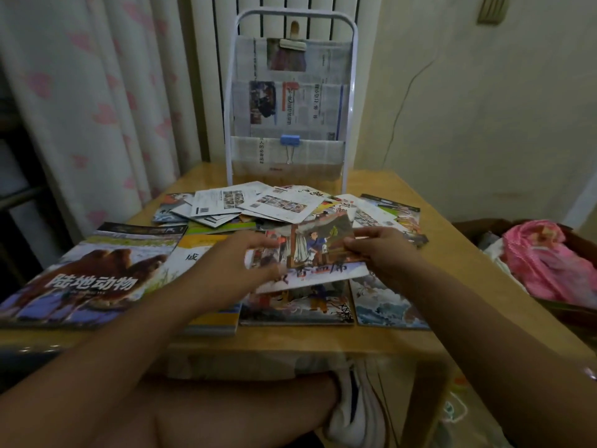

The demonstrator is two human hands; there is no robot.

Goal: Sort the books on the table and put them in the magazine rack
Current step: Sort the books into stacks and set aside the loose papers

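Two hands grip one book (310,257) by its side edges, left hand (245,257) and right hand (378,250), just above more books (258,202) spread across the tabletop (452,253). Behind stands the rack (290,101).

I see both hands holding one thin picture book (310,257) just above the bench (452,253): my left hand (239,263) pinches its left edge, my right hand (378,250) its right edge. Under it lie two more illustrated books, side by side. To the left rests a large animal book (87,279) with a camel on its cover. A loose heap of booklets (258,205) is spread behind, in front of the white magazine rack (290,101), whose pockets are lined with newspaper and carry a blue clip (289,140).
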